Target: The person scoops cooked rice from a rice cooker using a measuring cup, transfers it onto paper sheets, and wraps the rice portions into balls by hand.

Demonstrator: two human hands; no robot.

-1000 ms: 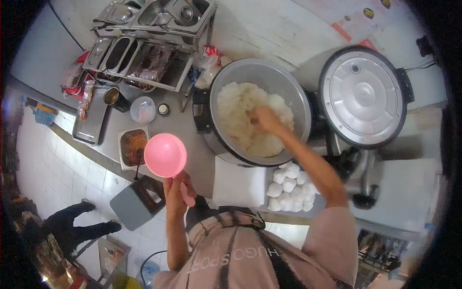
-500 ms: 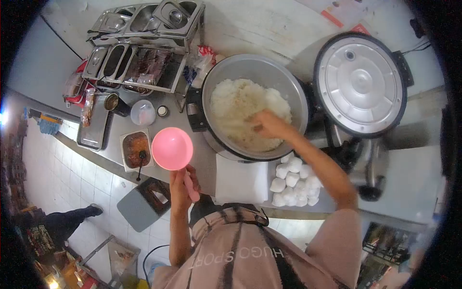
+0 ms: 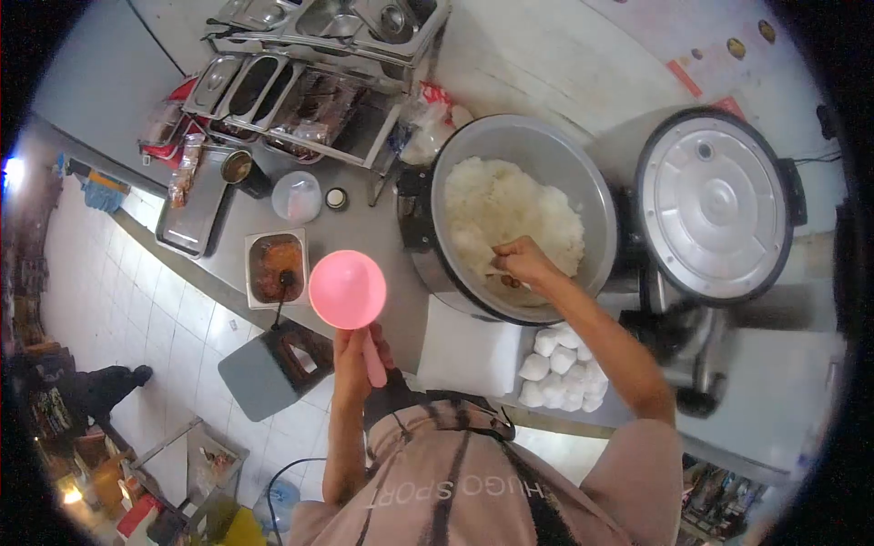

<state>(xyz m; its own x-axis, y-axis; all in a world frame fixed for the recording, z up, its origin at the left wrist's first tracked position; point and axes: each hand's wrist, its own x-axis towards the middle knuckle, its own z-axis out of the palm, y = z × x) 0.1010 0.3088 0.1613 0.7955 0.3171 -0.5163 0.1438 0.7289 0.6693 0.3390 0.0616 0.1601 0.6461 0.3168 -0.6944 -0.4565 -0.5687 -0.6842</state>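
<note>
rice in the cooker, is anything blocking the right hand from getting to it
Nothing visible: the right hand reaches into the open rice cooker, at the rice; the lid stands open beside it.

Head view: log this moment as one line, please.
left grip: around dipper handle | right grip: at rice in cooker, hold unclear | lid: open | white balls: beside paper

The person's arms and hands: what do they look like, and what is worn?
The left hand and right hand show no gloves; the forearms are bare. The short right sleeve is dusty pink, matching the shirt, which has dark streaks and pale HUGO SPORT lettering.
</note>
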